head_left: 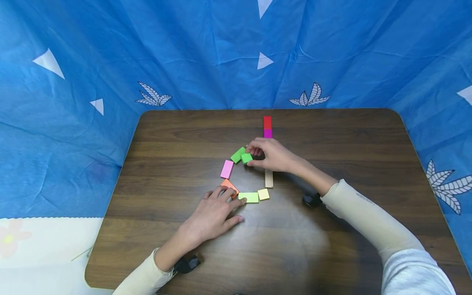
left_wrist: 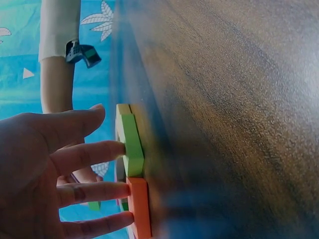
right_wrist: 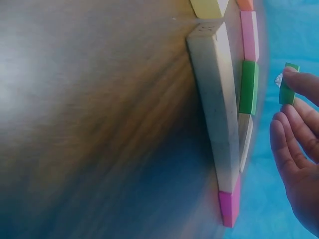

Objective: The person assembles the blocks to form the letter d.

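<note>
A small green block (head_left: 246,158) is pinched between the thumb and fingers of my right hand (head_left: 275,156). In the right wrist view that block is held up off the table, above a longer green block (right_wrist: 248,87) in a ring of flat blocks. My left hand (head_left: 211,214) lies with fingers spread, fingertips touching the orange block (head_left: 230,187) and the light green block (head_left: 248,198). Around the ring are also a pink block (head_left: 227,169), a pale yellow block (head_left: 263,194) and a long bare-wood piece (head_left: 269,180), partly hidden by my right hand.
A magenta block (head_left: 268,134) and a red block (head_left: 267,122) continue the wooden line toward the back edge of the brown table (head_left: 177,139). Blue patterned cloth (head_left: 221,53) hangs behind and beside the table. White cloth (head_left: 48,254) shows at the lower left.
</note>
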The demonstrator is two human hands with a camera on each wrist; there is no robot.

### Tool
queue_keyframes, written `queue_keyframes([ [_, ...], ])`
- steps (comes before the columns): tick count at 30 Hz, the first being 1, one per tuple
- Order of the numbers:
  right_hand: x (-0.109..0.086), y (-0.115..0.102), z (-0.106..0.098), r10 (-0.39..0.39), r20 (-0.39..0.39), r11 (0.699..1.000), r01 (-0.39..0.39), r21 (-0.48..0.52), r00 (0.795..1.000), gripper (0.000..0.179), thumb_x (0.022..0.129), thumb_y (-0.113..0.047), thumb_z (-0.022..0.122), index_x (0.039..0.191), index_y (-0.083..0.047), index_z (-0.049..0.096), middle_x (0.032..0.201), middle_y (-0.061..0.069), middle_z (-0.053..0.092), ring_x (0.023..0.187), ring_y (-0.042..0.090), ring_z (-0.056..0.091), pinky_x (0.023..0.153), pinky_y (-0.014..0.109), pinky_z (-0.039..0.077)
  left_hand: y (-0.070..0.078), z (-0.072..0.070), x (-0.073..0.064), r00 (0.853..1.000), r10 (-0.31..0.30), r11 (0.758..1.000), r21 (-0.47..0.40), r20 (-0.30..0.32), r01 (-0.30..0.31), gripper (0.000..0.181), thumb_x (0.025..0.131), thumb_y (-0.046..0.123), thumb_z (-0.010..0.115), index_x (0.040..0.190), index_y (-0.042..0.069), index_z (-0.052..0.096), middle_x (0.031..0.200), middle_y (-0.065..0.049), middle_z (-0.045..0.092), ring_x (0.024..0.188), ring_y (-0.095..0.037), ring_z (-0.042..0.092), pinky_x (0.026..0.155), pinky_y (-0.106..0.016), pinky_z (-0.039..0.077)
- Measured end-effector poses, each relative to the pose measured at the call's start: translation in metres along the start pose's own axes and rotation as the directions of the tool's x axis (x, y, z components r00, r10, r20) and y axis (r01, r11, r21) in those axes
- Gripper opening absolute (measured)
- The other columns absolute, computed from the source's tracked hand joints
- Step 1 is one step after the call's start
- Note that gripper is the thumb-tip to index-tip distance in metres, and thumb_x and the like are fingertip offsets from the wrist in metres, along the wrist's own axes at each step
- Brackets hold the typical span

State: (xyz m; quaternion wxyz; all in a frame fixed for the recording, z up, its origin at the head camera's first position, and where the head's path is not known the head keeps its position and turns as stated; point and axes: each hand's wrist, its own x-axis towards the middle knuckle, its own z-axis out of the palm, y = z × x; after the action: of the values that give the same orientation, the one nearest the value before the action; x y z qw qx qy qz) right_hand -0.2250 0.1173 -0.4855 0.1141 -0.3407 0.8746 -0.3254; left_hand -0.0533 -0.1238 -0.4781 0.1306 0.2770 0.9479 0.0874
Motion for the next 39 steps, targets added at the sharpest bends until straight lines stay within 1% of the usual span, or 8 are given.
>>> queue_keyframes([
  [4,-0.012,0.003,-0.001,0.022,-0.013,1.0,-0.022,0.014,1.0,0.038,0.091,-0.028,0.089,0.12,-0.01,0.074,0.108,0.005,0.074,0.098,0.019,0.069,0.091,0.039,0.061,0.0,0.0,0.0,1.0,-0.004,1.0,-0.002,0.002,0.004,0.053,0.101,0.057,0.07,0.149,0.035,0.065,0.147,-0.001,0.061,0.145,-0.03,0.05,0.104,-0.066,0.053],
  [9,-0.029,0.007,-0.002,0.049,-0.023,0.998,-0.049,0.034,0.999,0.038,0.091,-0.027,0.089,0.121,-0.011,0.073,0.108,0.006,0.074,0.096,0.019,0.068,0.088,0.04,0.061,0.0,-0.001,0.001,1.0,-0.004,1.0,-0.001,0.001,0.004,0.052,0.101,0.056,0.07,0.148,0.035,0.066,0.147,0.0,0.061,0.145,-0.03,0.05,0.104,-0.066,0.053],
  [15,-0.049,0.011,-0.003,0.06,-0.026,0.997,-0.059,0.038,0.998,0.035,0.09,-0.027,0.089,0.119,-0.013,0.073,0.106,0.004,0.073,0.095,0.019,0.067,0.086,0.038,0.061,0.001,-0.001,0.001,1.0,-0.008,1.0,-0.005,0.008,0.008,0.053,0.101,0.057,0.069,0.149,0.035,0.065,0.147,-0.001,0.061,0.145,-0.031,0.05,0.105,-0.066,0.052],
  [22,-0.07,0.011,-0.001,0.108,-0.027,0.993,-0.107,0.055,0.994,0.036,0.088,-0.025,0.091,0.118,-0.015,0.073,0.104,0.003,0.072,0.093,0.018,0.064,0.084,0.038,0.06,0.002,-0.001,0.001,1.0,-0.009,1.0,-0.008,0.012,0.009,0.052,0.101,0.057,0.069,0.149,0.035,0.065,0.148,-0.001,0.061,0.145,-0.03,0.05,0.105,-0.066,0.052],
  [31,-0.087,0.011,0.003,0.116,-0.04,0.993,-0.115,0.028,0.992,0.037,0.084,-0.029,0.094,0.111,-0.015,0.072,0.099,0.001,0.072,0.088,0.016,0.063,0.079,0.031,0.058,0.001,0.001,0.0,1.0,-0.011,1.0,-0.004,0.007,0.011,0.053,0.101,0.058,0.069,0.148,0.035,0.066,0.147,-0.001,0.062,0.145,-0.031,0.05,0.106,-0.067,0.052],
  [39,-0.098,0.013,0.007,0.115,-0.043,0.993,-0.113,0.04,0.992,0.035,0.085,-0.03,0.094,0.108,-0.016,0.072,0.096,0.0,0.071,0.086,0.014,0.063,0.077,0.028,0.057,0.001,0.0,-0.001,1.0,-0.006,1.0,-0.002,-0.002,0.006,0.052,0.101,0.056,0.07,0.148,0.035,0.066,0.147,-0.001,0.062,0.144,-0.03,0.051,0.105,-0.066,0.052],
])
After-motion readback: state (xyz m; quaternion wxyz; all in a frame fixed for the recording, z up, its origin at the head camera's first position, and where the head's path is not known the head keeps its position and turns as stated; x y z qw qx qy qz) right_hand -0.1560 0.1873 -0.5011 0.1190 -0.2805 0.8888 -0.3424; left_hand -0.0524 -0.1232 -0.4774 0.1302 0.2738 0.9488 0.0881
